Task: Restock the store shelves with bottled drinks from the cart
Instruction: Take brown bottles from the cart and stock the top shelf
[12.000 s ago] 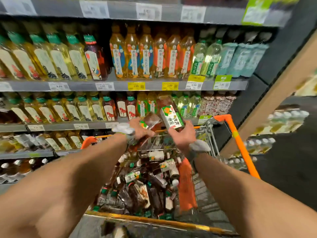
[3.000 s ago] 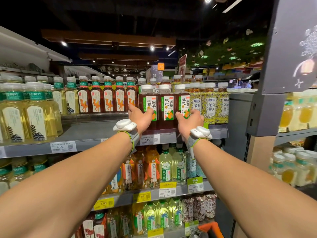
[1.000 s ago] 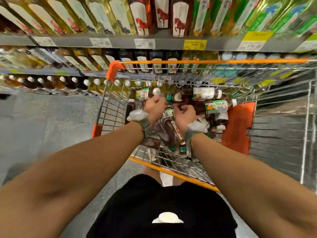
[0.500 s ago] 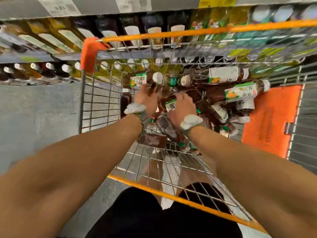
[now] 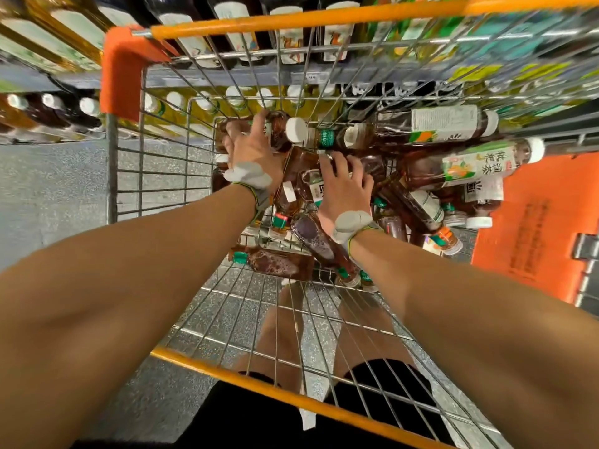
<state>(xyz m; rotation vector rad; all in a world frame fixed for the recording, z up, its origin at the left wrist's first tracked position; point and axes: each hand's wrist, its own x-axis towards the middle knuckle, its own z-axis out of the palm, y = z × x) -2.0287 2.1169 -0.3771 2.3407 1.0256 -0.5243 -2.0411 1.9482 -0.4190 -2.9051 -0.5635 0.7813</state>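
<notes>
Both arms reach down into a wire shopping cart (image 5: 201,322) with orange rims. Several brown tea bottles with white caps lie in a heap in its far half. My left hand (image 5: 251,147) curls its fingers round a brown bottle (image 5: 280,132) with a white cap at the heap's far left. My right hand (image 5: 343,186) grips another brown bottle (image 5: 299,165) in the middle of the heap, its label partly hidden under my palm. A white and green labelled bottle (image 5: 476,163) lies to the right.
The cart's orange child-seat flap (image 5: 534,228) stands at the right. Behind the cart run low store shelves (image 5: 48,37) full of bottled drinks. Grey speckled floor (image 5: 55,189) lies to the left. My legs show through the cart's near wire wall.
Three seconds ago both hands set bottles on the top shelf. Since then I have bent over the cart; over the last second both hands have sunk into the heap and closed on bottles.
</notes>
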